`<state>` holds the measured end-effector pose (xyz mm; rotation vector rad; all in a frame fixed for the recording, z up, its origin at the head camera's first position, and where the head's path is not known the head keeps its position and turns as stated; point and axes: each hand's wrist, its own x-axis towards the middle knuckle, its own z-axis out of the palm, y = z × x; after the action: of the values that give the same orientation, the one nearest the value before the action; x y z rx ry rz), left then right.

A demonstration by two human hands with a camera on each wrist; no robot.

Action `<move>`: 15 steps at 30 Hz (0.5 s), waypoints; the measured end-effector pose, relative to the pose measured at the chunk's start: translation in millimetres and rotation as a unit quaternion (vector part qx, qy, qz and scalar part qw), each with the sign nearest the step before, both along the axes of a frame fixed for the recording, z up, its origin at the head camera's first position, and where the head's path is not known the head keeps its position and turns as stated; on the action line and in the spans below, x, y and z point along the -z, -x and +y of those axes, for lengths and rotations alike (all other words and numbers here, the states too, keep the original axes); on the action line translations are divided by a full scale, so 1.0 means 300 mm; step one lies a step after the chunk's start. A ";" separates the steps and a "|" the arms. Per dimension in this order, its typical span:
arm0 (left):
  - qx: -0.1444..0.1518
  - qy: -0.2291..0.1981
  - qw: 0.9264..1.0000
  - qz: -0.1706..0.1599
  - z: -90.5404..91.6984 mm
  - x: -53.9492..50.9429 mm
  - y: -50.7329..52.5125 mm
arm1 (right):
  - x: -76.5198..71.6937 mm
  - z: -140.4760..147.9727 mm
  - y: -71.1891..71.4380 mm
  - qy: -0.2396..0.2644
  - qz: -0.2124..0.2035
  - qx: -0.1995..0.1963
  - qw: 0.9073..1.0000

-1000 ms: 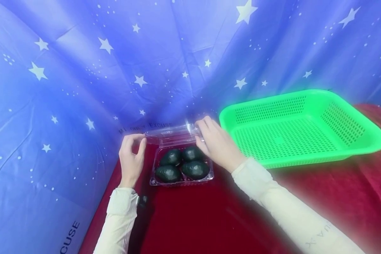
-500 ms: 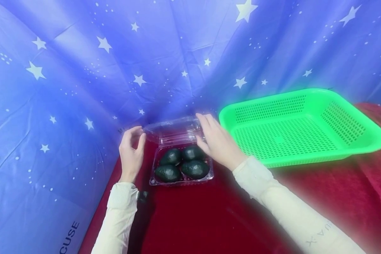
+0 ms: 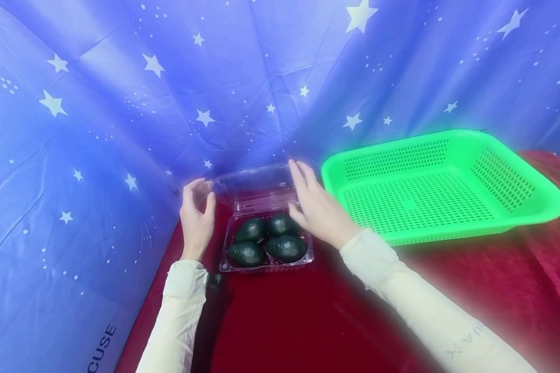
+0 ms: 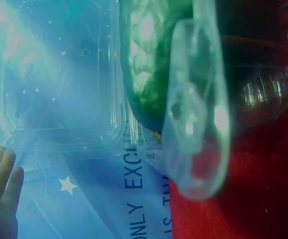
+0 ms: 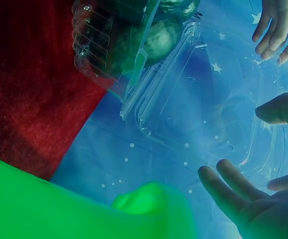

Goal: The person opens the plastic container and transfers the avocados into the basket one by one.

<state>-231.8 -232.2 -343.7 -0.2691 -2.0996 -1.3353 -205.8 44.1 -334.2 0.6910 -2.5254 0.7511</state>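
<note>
In the head view, a clear plastic clamshell container (image 3: 233, 268) holds several dark green avocados (image 3: 287, 248) in two rows. Its hinged lid (image 3: 256, 182) stands raised behind them. My left hand (image 3: 197, 223) is at the lid's left edge, thumb apart from the fingers. At the lid's right edge is my right hand (image 3: 316, 207), fingers extended and thumb apart. In the right wrist view, the fingers of my right hand (image 5: 263, 209) are nearly straight beside the transparent lid (image 5: 204, 109); exact contact is hard to tell. The left wrist view shows straight left fingers (image 4: 4, 174) near the lid.
A green perforated plastic basket (image 3: 429, 235) stands to the right, close to my right forearm. Red cloth (image 3: 280, 321) covers the table. A blue star-printed curtain (image 3: 252, 62) hangs behind and at the left. A black object (image 3: 215, 281) is beside my left sleeve.
The lid's free edge has risen in the head view, showing more of the lid. Both hands have moved slightly upward along its sides. The avocados and basket have stayed put.
</note>
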 end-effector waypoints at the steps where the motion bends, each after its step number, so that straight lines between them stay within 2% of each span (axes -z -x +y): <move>1: 0.001 -0.002 1.000 -0.003 0.003 -0.001 0.002 | 0.001 0.000 0.001 -0.001 -0.005 0.000 1.000; 4: 0.007 -0.008 1.000 -0.011 0.018 -0.013 -0.002 | 0.004 0.000 0.007 0.001 -0.014 0.002 1.000; 10: 0.041 -0.019 0.998 -0.038 0.054 -0.053 -0.047 | 0.022 0.006 0.023 0.000 -0.022 0.012 1.000; 15: 0.050 -0.008 0.996 -0.075 0.048 -0.042 -0.053 | 0.033 0.012 0.029 -0.006 -0.031 0.013 0.999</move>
<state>-215.9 -217.9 -330.9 -0.2770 -2.2230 -1.4716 -214.5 47.8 -344.0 0.6462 -2.5923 0.7585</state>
